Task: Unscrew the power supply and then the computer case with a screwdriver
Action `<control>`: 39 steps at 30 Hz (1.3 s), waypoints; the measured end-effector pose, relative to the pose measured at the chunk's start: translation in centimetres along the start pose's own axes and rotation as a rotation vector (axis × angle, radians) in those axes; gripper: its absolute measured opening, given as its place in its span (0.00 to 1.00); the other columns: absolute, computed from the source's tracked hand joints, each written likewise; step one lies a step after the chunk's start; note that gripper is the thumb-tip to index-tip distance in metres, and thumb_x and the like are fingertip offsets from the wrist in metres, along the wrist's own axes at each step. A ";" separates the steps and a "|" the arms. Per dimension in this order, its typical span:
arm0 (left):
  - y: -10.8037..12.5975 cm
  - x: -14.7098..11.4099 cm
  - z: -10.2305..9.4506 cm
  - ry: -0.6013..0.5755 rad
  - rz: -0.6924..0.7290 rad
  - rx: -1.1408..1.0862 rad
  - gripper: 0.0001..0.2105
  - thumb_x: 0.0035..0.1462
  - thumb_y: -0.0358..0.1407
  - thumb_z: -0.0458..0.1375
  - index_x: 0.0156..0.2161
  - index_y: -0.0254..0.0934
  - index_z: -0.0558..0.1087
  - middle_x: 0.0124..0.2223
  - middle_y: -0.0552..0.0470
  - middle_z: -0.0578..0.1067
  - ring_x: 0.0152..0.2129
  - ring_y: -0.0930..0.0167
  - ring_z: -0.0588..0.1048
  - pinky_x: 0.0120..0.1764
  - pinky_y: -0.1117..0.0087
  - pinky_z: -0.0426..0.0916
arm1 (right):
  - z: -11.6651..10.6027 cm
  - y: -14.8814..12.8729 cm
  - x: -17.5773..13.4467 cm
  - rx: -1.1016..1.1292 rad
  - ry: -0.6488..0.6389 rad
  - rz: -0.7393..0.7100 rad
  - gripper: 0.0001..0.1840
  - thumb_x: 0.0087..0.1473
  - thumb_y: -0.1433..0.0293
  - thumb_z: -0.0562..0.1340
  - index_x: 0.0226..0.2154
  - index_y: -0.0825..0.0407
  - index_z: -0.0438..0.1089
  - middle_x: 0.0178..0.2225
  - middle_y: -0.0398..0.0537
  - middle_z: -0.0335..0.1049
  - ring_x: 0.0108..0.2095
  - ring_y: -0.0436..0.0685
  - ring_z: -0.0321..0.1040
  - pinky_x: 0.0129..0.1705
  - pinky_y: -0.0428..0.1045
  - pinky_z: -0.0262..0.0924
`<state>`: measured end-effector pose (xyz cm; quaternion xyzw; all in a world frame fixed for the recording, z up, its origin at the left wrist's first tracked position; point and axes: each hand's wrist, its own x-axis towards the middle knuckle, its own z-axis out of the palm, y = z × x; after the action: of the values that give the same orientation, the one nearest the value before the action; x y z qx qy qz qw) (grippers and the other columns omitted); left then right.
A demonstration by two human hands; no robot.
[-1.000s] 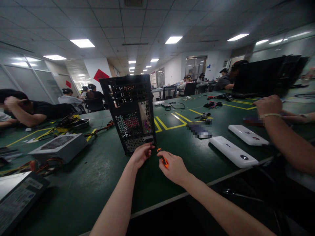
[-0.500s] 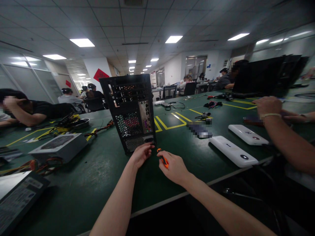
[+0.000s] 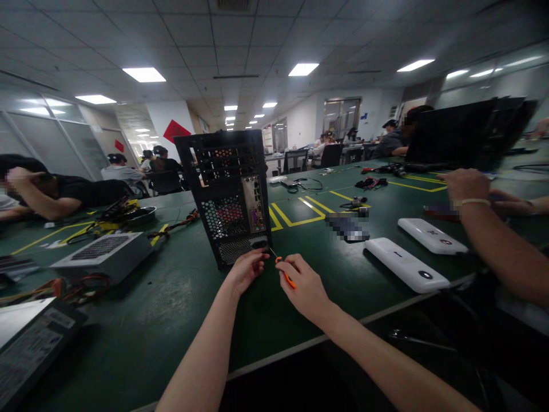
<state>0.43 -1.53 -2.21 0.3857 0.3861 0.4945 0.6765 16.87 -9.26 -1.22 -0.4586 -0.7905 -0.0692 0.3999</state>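
A black computer case [image 3: 231, 189] stands upright on the green table, its perforated rear panel facing me. A metal power supply plate [image 3: 240, 248] sits at the bottom of that panel. My left hand [image 3: 245, 271] is at the case's lower right corner, fingertips curled together against the edge; anything between them is too small to see. To its right, my right hand [image 3: 305, 287] grips an orange-and-black screwdriver [image 3: 290, 280]. The thin shaft points up and left, its tip close to the lower right edge of the case beside my left fingertips.
Two power supplies, one grey [image 3: 103, 256] and one partly cut off [image 3: 38, 343], lie on the left with cables. White power banks [image 3: 405, 264] lie at right, near a co-worker's arm [image 3: 493, 234]. A monitor [image 3: 450, 133] stands behind. The table edge [image 3: 300, 345] runs close to me.
My right hand has shifted slightly right and turned the screwdriver, so its shaft now shows more clearly against the case corner. My left hand and the case have stayed put.
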 end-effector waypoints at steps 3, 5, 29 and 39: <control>0.1 -0.1 0.1 0.004 0.000 -0.001 0.13 0.46 0.26 0.56 0.41 0.30 0.68 0.32 0.46 0.73 0.19 0.80 0.67 0.23 0.79 0.63 | 0.1 0.2 -0.1 -0.053 -0.018 -0.087 0.12 0.54 0.72 0.50 0.40 0.49 0.63 0.37 0.49 0.61 0.37 0.52 0.61 0.37 0.46 0.59; 0.1 -0.2 0.2 0.002 0.001 -0.002 0.14 0.46 0.26 0.56 0.41 0.30 0.68 0.32 0.47 0.73 0.19 0.80 0.67 0.23 0.79 0.62 | 0.2 0.3 -0.1 -0.065 -0.020 -0.073 0.11 0.54 0.71 0.49 0.39 0.49 0.63 0.38 0.49 0.61 0.37 0.52 0.61 0.36 0.46 0.59; 0.5 -0.6 0.5 0.004 -0.010 -0.013 0.13 0.47 0.26 0.55 0.41 0.29 0.67 0.31 0.47 0.73 0.19 0.80 0.67 0.23 0.79 0.63 | -0.2 -0.7 0.0 -0.101 -0.175 0.128 0.08 0.50 0.73 0.51 0.36 0.54 0.59 0.37 0.52 0.59 0.32 0.54 0.62 0.26 0.45 0.55; 0.2 -0.1 0.2 0.006 -0.011 -0.013 0.14 0.46 0.26 0.56 0.42 0.30 0.68 0.32 0.47 0.73 0.19 0.81 0.68 0.22 0.80 0.63 | 1.1 0.7 0.7 0.755 -0.161 0.754 0.02 0.49 0.72 0.53 0.29 0.53 0.57 0.25 0.42 0.61 0.21 0.46 0.59 0.21 0.42 0.52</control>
<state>0.49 -1.65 -1.96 0.3776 0.3872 0.4942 0.6806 16.58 -7.85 -1.66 -0.5389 -0.5690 0.4034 0.4723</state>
